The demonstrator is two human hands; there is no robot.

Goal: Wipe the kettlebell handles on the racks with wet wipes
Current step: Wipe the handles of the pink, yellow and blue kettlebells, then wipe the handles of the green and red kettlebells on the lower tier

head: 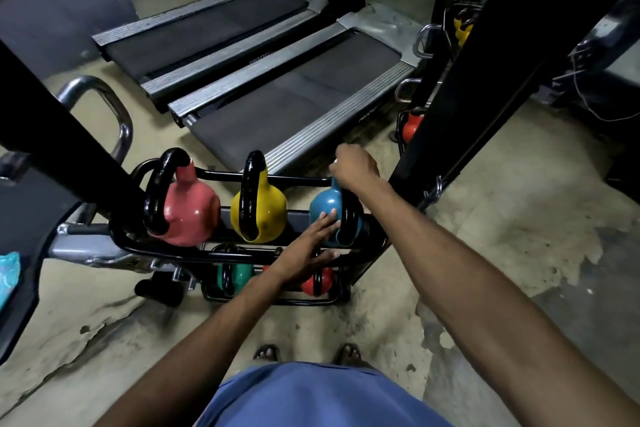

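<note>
**Asker:** Which one are you on?

**Me:** The blue kettlebell, at the three o'clock end of the rack's top shelf. My right hand is curled round the top of its black handle. My left hand lies with straight fingers against the blue belly.

**Asker:** Is the wipe in there?

**Me:** I judge so. Something pale shows at my right fingers, but it's too small to be sure.

**Asker:** How do you do this one well?

**Me:** Press with the left so the bell doesn't rock. Slide the closed right hand down both legs of the loop, and twist to reach the inner face where palms go.

**Asker:** And the count?

**Me:** Three on top: the pink kettlebell at nine o'clock, the yellow kettlebell in the middle, and the blue. I can see two below, a green kettlebell and a red kettlebell, though my left arm may hide others. Farther off at one o'clock are a small yellow bell and an orange bell. Two treadmills lie at twelve.
</note>
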